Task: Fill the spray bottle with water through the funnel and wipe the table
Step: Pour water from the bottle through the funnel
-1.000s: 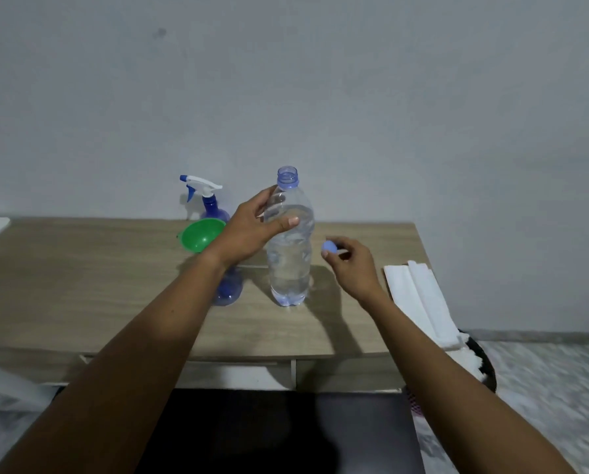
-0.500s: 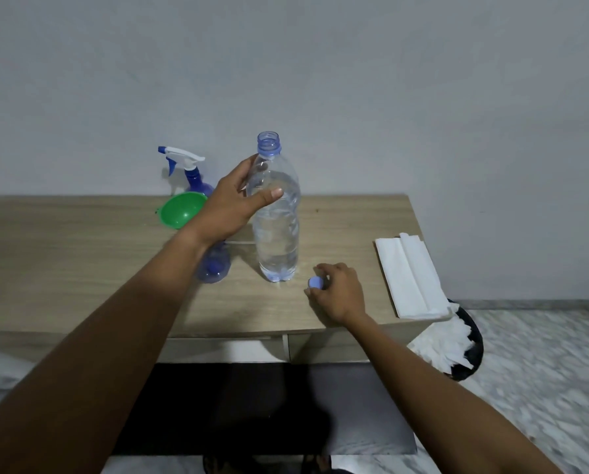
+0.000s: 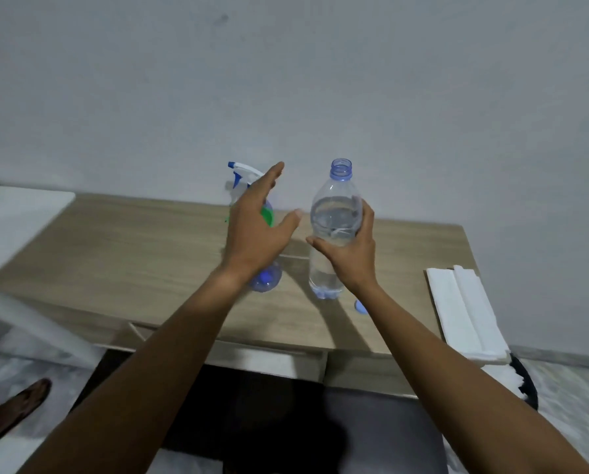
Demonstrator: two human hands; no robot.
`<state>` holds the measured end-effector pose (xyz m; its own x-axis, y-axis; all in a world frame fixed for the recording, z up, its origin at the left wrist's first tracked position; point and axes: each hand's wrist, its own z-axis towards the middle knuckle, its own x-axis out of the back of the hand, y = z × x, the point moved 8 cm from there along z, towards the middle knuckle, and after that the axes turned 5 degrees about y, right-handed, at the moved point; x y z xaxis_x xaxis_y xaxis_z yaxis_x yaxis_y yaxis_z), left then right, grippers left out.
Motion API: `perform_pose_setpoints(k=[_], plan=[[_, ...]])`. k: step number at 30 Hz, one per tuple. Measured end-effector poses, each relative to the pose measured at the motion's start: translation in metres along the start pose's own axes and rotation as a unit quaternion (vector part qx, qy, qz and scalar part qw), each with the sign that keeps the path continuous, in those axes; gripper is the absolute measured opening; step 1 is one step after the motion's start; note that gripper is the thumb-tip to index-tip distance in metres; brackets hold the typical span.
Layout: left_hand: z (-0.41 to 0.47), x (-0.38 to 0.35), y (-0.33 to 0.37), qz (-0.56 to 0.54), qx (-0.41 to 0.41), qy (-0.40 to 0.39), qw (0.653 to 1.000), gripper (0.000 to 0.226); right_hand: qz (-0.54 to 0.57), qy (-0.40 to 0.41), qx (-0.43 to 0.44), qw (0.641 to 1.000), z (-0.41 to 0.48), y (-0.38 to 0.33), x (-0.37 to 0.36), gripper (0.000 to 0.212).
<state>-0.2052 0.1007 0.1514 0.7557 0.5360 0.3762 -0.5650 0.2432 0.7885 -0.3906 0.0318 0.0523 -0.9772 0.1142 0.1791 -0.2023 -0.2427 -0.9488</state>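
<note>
A clear, uncapped water bottle [image 3: 334, 213] stands upright on the wooden table [image 3: 142, 254], about two-thirds full. My right hand [image 3: 349, 254] grips its middle from the right. Its blue cap [image 3: 359, 306] lies on the table beside my right wrist. My left hand [image 3: 255, 230] hovers open, fingers spread, just left of the bottle. Behind that hand stands the blue spray bottle [image 3: 265, 282] with the green funnel [image 3: 268, 215] in its neck, mostly hidden. The white and blue spray head [image 3: 241, 172] shows at the back, near the wall.
A folded white cloth [image 3: 464, 309] lies at the table's right edge. Below it on the floor is a dark bin [image 3: 525, 384] with white paper. A white surface [image 3: 9, 220] stands at the left. A foot in a sandal [image 3: 16, 408] shows at lower left.
My right hand put the cap down on the table and took hold of the water bottle. My left hand let go of the bottle and moved left, open.
</note>
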Motion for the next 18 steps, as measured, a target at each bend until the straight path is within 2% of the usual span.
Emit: perform_pose_setpoints(k=[3,5,7,9,11,14,18], plan=[[-0.023,0.061,-0.036,0.031,-0.010,0.184,0.982,0.072,-0.011,0.032,-0.011,0.999,-0.004,-0.003,-0.006,0.092],[-0.039,0.083,-0.080,0.050,0.041,0.226,0.972,0.073,-0.010,0.037,-0.008,0.999,-0.009,-0.005,-0.014,0.089],[-0.047,0.083,-0.122,0.068,0.092,0.167,0.979,0.071,-0.005,0.037,0.000,0.999,-0.015,-0.006,-0.022,0.089],[-0.049,0.066,-0.157,0.056,0.143,0.053,0.987,0.073,-0.002,0.037,0.004,0.999,-0.020,-0.005,-0.030,0.093],[-0.048,0.047,-0.179,0.038,0.193,-0.043,0.979,0.085,-0.012,0.048,0.011,0.999,-0.025,-0.009,-0.036,0.101],[-0.039,0.026,-0.191,-0.005,0.228,-0.118,0.966,0.104,-0.025,0.088,0.008,0.996,-0.032,-0.017,-0.043,0.105],[-0.022,0.004,-0.193,-0.070,0.210,-0.167,0.961,0.074,-0.032,0.139,0.001,0.990,-0.037,-0.024,-0.042,0.091]])
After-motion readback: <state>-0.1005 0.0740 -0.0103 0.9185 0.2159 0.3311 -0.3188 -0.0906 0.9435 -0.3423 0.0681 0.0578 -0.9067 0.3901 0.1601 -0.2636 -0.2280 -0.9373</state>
